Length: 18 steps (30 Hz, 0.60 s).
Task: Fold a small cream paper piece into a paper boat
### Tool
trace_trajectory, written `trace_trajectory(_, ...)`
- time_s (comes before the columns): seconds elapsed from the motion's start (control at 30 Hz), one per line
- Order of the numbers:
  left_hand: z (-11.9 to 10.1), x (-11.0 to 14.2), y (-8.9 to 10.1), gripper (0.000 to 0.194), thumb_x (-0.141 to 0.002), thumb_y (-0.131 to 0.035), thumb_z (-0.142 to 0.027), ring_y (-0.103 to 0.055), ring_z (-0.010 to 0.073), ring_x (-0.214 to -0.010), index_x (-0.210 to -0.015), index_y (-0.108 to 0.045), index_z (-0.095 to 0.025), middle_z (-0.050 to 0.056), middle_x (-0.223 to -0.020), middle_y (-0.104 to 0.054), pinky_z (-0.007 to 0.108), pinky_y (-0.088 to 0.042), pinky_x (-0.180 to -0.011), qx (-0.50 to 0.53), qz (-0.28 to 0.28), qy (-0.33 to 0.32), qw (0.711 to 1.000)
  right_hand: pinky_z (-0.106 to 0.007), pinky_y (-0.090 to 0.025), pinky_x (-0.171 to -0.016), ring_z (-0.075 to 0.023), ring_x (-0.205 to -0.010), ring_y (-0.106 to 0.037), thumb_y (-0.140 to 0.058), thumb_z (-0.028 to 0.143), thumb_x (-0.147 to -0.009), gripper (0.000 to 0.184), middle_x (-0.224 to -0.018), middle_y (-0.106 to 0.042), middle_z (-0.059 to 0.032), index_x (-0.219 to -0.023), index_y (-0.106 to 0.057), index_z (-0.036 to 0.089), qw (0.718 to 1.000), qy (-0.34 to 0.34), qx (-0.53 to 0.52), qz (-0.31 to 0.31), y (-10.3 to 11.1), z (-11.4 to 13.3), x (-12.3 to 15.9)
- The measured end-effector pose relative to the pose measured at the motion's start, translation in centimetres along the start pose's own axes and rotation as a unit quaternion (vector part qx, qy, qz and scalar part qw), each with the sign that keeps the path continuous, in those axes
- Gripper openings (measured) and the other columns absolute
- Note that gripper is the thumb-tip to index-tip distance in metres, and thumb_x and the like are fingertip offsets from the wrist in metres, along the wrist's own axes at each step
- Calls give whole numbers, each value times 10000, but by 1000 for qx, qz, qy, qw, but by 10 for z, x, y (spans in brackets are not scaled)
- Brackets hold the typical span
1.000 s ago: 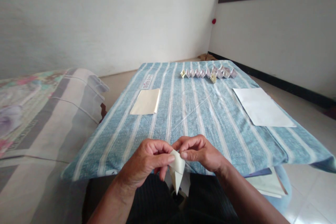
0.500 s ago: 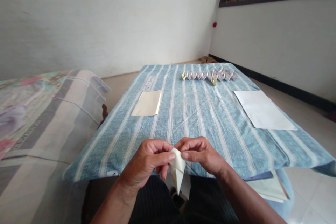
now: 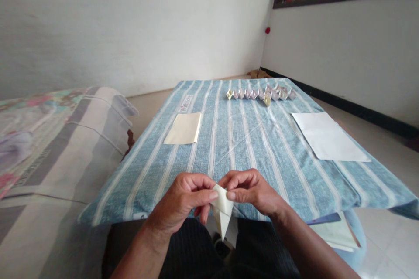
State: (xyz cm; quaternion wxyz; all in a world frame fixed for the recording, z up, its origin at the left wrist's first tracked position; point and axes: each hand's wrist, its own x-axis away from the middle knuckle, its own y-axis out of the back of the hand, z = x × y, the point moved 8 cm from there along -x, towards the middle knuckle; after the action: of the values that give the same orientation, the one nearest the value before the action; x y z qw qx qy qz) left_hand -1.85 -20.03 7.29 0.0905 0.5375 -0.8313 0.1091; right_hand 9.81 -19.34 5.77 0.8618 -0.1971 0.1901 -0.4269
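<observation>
One striped cover (image 3: 93, 139) fills the far left, well apart from your work. Moving right, cream paper (image 3: 183, 128) lies flat on the blue striped cloth (image 3: 258, 152), beyond your left hand, probably set there to leave the near edge free. Now your left hand (image 3: 183, 200): thumb on the front of the folded paper (image 3: 223, 210), index finger curled in behind, pinching its upper left side. The paper sits right between your two hands, touching both sets of fingertips, its point hanging down in front of your lap; gripping it high seems meant to leave the lower part loose. On its right comes your right hand (image 3: 253, 192), thumb and finger closed on the upper right edge, likely steadying the fold from the opposite side. Farther off, small folded shapes (image 3: 250, 94) stand grouped near the far edge, out of your hands' way. Finally, at far right, a white sheet (image 3: 330, 137) lies flat, well apart from your right hand.
</observation>
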Motion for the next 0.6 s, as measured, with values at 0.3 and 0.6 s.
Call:
trace_trajectory(0.3, -3, 0, -1, 178, -701, -721, -302, -458, 54, -306, -669, -723, -127, -4, -368, -575, 149, -242, -360, 8, 4, 2, 1000, -265, -459, -693, -125, -728, -582, -787, 225, -736, 80, -807, -676, -19, -786, -740, 184, 994, -12, 100, -34, 8, 11, 2)
trace_trajectory(0.6, -7, -2, -2, 179, -703, -720, -296, -458, 63, -314, -664, -718, -121, 1, -374, -579, 163, -243, -365, -4, 5, -1, 1000, -234, -413, -610, -101, -643, -514, -772, 297, -757, 145, -687, -622, 2, -794, -747, 159, 986, -36, 154, -61, 10, 19, 5)
